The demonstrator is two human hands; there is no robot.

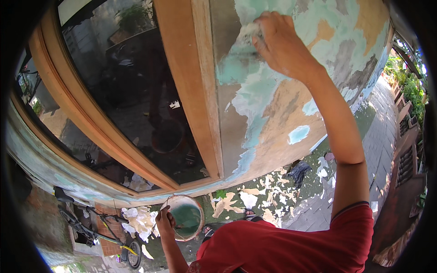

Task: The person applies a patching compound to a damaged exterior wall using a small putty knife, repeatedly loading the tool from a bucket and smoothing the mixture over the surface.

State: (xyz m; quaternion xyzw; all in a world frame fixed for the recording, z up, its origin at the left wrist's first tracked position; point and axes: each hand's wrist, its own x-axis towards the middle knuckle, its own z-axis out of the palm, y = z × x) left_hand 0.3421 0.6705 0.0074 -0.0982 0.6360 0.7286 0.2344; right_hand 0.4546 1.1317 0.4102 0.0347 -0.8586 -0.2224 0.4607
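High on the patchy wall (300,104), coloured mint, beige and grey, my right hand (277,45) is closed round a pale, ragged pad or brush (249,32), pressed on or very near the surface; its exact kind is unclear. My left hand (166,220), low in the picture, grips the thin handle of a pale bucket (195,204), which contains greenish liquid. To the left of the painted wall stands a wooden window frame (186,86) with dark, reflective glass (132,77).
A bicycle (129,250) lies or leans at the lower left. Peeled paint flakes (248,200) litter the ground beside a dark crumpled bag (298,173) and near my sandalled feet. A paved path (382,141) runs along the right, edged by a low balustrade (405,164) and plants (412,91).
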